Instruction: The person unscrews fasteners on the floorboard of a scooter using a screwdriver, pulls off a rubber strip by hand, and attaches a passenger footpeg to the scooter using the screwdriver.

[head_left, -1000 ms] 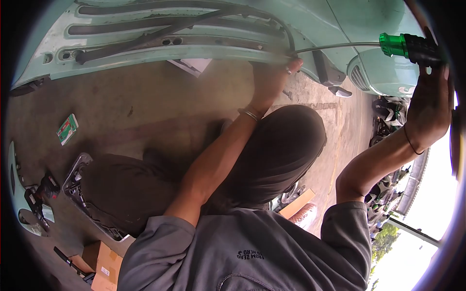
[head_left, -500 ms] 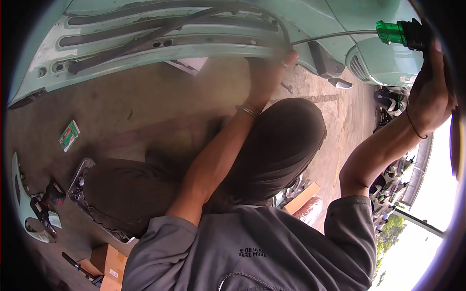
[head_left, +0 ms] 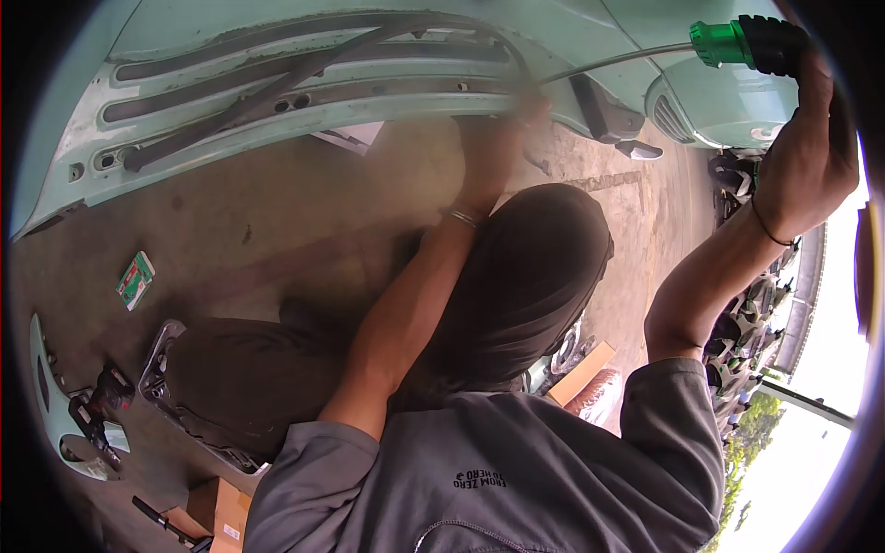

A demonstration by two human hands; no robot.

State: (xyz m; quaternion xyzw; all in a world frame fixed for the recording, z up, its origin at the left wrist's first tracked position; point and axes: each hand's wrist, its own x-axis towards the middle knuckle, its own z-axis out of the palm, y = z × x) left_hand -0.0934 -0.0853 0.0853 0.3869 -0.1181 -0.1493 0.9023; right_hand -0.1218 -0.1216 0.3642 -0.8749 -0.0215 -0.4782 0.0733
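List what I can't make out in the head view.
All in the head view:
- Left hand: fingers and grip blurred by haze.
- Green-handled tool: tip lost in that same haze.
- Right hand: some fingers hidden behind the hand.
- Green-and-white packet: print too small.
- Cardboard box: cut off by the bottom edge.

The long tool [head_left: 724, 44], with a thin metal shaft and a green-and-black handle, slanted across the far right, its handle at the right and its shaft running left into a blurred patch that hid the tip. The dark strip [head_left: 277, 89] lay slantwise over the scuffed, slotted mint-green panel [head_left: 88, 129] at the far left, its right end curving toward that blur.
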